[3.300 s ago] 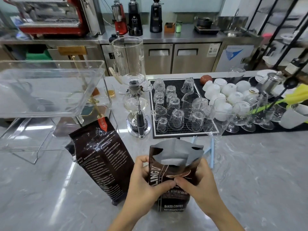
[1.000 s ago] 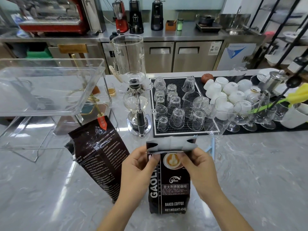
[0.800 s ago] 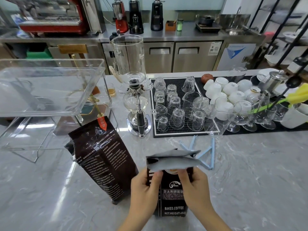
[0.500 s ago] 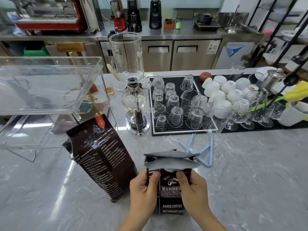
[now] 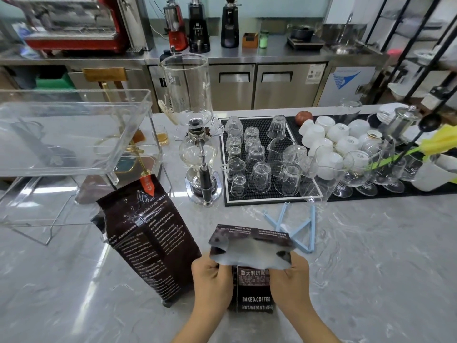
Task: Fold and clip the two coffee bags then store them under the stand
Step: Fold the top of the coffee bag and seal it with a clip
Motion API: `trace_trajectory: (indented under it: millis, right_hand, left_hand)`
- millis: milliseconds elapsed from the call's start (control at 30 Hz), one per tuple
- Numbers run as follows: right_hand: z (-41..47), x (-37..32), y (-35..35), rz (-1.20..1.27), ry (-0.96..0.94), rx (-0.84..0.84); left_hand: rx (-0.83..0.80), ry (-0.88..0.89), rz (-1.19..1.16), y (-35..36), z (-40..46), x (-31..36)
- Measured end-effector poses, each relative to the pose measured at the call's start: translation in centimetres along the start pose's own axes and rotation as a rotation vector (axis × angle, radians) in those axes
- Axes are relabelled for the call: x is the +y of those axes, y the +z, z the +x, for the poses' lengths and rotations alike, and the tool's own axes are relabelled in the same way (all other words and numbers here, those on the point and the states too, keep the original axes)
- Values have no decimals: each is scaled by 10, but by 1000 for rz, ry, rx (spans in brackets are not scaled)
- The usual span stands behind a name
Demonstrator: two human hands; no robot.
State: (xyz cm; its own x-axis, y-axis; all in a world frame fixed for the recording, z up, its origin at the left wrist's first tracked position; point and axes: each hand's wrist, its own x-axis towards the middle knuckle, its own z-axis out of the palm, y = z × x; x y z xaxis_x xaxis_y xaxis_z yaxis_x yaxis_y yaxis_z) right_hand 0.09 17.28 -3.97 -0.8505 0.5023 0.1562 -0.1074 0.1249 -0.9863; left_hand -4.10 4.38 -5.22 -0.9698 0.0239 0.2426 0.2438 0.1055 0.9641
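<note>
A coffee bag [image 5: 253, 288] is held upright on the marble worktop [image 5: 371, 280] by the left hand [image 5: 212, 280] and right hand [image 5: 289, 280] — fingers clamped on its folded-down top. A second bag [image 5: 146, 243] stands just left; blue clips [image 5: 294, 226] lie beyond — the clear stand [image 5: 74, 134] far left.

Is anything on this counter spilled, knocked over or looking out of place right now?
Nothing is spilled. The second coffee bag leans tilted and unclipped, and the blue clips lie loose in a crossed heap behind the bag being folded. The glasses on the mat sit upside down, apparently on purpose.
</note>
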Motion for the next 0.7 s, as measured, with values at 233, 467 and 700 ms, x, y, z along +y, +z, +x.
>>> trace_trajectory:
  millis: [233,467,700]
  right_hand:
    - [2,-7,-5,7,-46,-16]
    - [2,-7,-11,-54,-21,-17]
    - [13,-10,-13,-13,107,-115]
  left_hand:
    - [16,20,15,6,-3,1]
    - [-80,58,-28,6,2,11]
    - [-191,-120,-95,5,10,15]
